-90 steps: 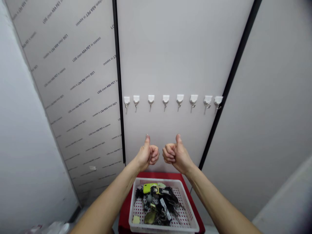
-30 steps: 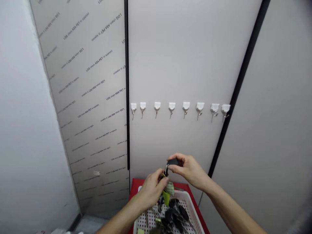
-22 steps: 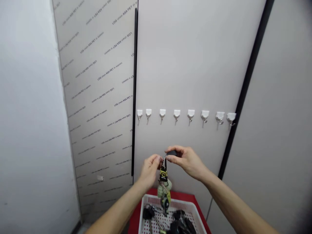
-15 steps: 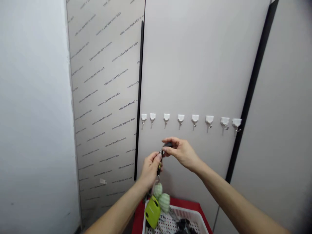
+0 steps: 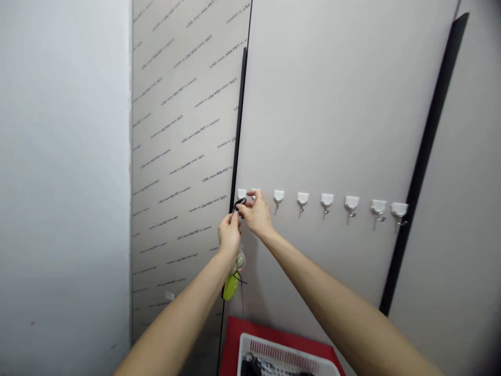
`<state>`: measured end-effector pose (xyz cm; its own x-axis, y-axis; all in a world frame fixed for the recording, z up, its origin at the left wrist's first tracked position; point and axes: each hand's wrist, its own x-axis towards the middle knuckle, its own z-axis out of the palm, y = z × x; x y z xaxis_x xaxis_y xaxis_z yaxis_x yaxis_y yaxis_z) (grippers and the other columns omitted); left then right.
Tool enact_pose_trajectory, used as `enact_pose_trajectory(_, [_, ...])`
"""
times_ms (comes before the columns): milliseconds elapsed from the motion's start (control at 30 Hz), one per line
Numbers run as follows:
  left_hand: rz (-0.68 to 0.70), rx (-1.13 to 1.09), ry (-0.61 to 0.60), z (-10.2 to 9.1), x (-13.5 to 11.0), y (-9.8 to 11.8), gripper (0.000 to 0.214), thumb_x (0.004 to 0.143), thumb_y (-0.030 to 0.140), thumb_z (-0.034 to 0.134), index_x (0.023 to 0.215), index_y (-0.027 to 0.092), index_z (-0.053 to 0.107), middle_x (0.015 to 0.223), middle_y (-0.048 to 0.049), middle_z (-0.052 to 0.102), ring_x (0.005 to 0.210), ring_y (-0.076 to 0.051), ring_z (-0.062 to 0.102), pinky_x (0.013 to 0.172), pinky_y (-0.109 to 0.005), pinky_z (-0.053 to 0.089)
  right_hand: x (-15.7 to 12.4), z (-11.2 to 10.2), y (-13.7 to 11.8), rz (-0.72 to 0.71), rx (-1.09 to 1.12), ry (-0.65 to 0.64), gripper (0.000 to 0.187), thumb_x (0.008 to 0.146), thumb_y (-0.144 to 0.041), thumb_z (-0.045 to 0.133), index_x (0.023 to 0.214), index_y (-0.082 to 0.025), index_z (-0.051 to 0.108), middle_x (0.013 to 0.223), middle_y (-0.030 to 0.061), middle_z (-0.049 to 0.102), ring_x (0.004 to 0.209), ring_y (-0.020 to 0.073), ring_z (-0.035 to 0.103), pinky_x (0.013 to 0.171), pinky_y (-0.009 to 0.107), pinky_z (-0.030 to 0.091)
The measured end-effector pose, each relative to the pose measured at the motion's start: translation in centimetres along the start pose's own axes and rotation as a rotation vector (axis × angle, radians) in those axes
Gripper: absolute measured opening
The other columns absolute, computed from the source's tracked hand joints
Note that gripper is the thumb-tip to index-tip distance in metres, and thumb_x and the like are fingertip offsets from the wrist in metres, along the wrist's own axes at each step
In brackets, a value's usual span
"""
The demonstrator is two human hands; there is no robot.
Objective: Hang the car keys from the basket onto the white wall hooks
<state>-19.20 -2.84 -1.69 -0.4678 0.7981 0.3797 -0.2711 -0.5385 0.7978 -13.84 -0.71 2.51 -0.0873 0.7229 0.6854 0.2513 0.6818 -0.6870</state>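
— Reading from the left, where is it?

— Past the grey wall panel with printed protective film (image 5: 176, 156), the left hand (image 5: 229, 236) is raised to the wall. Its fingers are closed on the upper part of the key bunch (image 5: 231, 284), a dangling cluster with a lime-green plastic fob and a pale green round charm. These hang free below the palm, close to the wall.

— And the other hand?

— The right hand (image 5: 257, 215) pinches the bunch's small black loop (image 5: 239, 202) between thumb and forefinger. The loop is right at the leftmost white plastic wall hook (image 5: 241, 194). I cannot tell whether it touches the hook.

— How would it handle?

— Light, I judge, and loose: hard little pieces on a limp link, so they swing and tangle. Nothing looks fragile. The loop at the top is the place to grip, with the rest left hanging.

— Further right?

— The rest of the row of white hooks (image 5: 327, 199) is bare. Low down, a white perforated plastic basket (image 5: 250, 345) holding dark items sits on a red counter (image 5: 234, 342).
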Motion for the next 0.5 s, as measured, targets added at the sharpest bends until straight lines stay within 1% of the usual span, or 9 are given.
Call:
enact_pose_trajectory(67, [0.009, 0.029, 0.037, 0.0, 1.0, -0.1, 0.017, 0.066, 0.029, 0.04, 0.057, 0.014, 0.041, 0.043, 0.008, 0.032, 0.035, -0.002, 0.027, 0.036, -0.015, 0.02, 0.9, 0.8, 0.4, -0.017, -0.098, 0.023, 0.028, 0.058, -0.021, 0.046, 0.085, -0.019, 0.036, 0.055, -0.0049, 0.05, 0.047, 0.0085, 0.048, 0.052, 0.024, 0.041])
enact_pose_trajectory(167, [0.021, 0.094, 0.068, -0.1, 2.4, -0.7, 0.018, 0.066, 0.027, 0.04, 0.055, 0.014, 0.04, 0.041, 0.0079, 0.032, 0.035, -0.002, 0.027, 0.036, -0.015, 0.02, 2.0, 1.3, 1.2, -0.006, -0.212, 0.028, 0.025, 0.059, -0.02, 0.046, 0.083, -0.017, 0.039, 0.054, -0.0033, 0.05, 0.049, 0.0093, 0.048, 0.054, 0.024, 0.04])
enact_pose_trajectory(233, [-0.012, 0.13, 0.054, -0.2, 2.8, -1.3, 0.019, 0.067, 0.028, 0.039, 0.053, 0.015, 0.038, 0.04, 0.0078, 0.032, 0.034, -0.002, 0.027, 0.035, -0.016, 0.02, 2.4, 1.4, 1.7, 0.016, -0.291, 0.01, 0.022, 0.058, -0.017, 0.046, 0.08, -0.017, 0.042, 0.056, -0.0019, 0.05, 0.05, 0.0095, 0.048, 0.054, 0.024, 0.04])
enact_pose_trajectory(333, [-0.08, 0.153, -0.012, -0.4, 2.8, -2.5, 0.021, 0.066, 0.027, 0.039, 0.049, 0.015, 0.036, 0.038, 0.0079, 0.031, 0.032, -0.002, 0.026, 0.034, -0.016, 0.018, 2.1, 1.2, 2.4, 0.045, -0.387, -0.01, 0.02, 0.056, -0.015, 0.047, 0.076, -0.016, 0.045, 0.059, -0.0002, 0.05, 0.052, 0.01, 0.048, 0.055, 0.024, 0.039])
enact_pose_trajectory(433, [-0.093, 0.155, -0.051, -0.6, 2.3, -3.0, 0.024, 0.065, 0.027, 0.041, 0.046, 0.015, 0.033, 0.036, 0.0082, 0.03, 0.031, -0.002, 0.026, 0.034, -0.016, 0.018, 1.3, 1.0, 2.7, 0.01, -0.374, -0.018, 0.018, 0.059, -0.02, 0.047, 0.077, -0.016, 0.045, 0.054, -0.0012, 0.05, 0.05, 0.0103, 0.047, 0.054, 0.023, 0.038])
enact_pose_trajectory(500, [-0.075, 0.153, -0.066, -0.6, 2.0, -2.6, 0.023, 0.065, 0.027, 0.042, 0.046, 0.015, 0.033, 0.037, 0.0083, 0.03, 0.031, -0.002, 0.026, 0.034, -0.016, 0.019, 0.9, 0.9, 2.4, -0.038, -0.318, -0.006, 0.019, 0.062, -0.024, 0.045, 0.079, -0.016, 0.045, 0.052, -0.0022, 0.05, 0.049, 0.0102, 0.047, 0.052, 0.023, 0.038])
